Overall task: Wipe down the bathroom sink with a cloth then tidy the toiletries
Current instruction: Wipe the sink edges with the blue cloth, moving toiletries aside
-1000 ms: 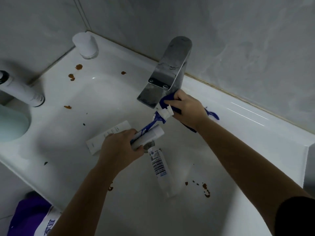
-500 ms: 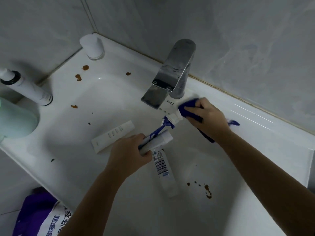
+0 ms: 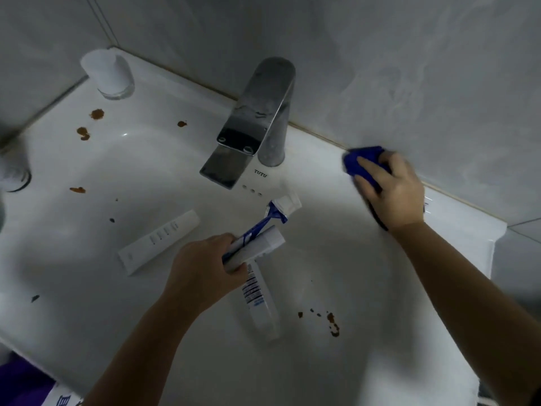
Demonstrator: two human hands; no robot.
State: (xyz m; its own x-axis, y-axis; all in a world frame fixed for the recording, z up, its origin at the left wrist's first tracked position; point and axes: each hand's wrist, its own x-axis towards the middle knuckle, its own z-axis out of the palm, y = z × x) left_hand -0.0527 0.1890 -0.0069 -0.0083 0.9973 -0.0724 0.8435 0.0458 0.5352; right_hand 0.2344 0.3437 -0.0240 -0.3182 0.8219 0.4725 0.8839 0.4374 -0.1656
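Observation:
The white sink (image 3: 87,259) fills the view, dotted with brown stains (image 3: 332,323). My right hand (image 3: 392,191) presses a bunched blue cloth (image 3: 361,161) onto the sink's back ledge, against the wall, right of the chrome tap (image 3: 257,121). Over the basin my left hand (image 3: 205,271) grips a blue razor (image 3: 263,222) with a white cap, together with a white tube (image 3: 260,244). A white tube with a barcode (image 3: 257,300) lies in the basin just under that hand. A long white box (image 3: 159,240) lies to its left.
A white cup (image 3: 108,74) stands upside down in the back left corner. More brown spots (image 3: 87,124) mark the left rim. A blurred white bottle base (image 3: 14,177) shows at the left edge, and a purple pack (image 3: 26,388) sits below the sink's front edge.
My right hand slid the blue cloth from the tap's base to the right along the back ledge. The left hand kept hold of the razor and tube over the basin.

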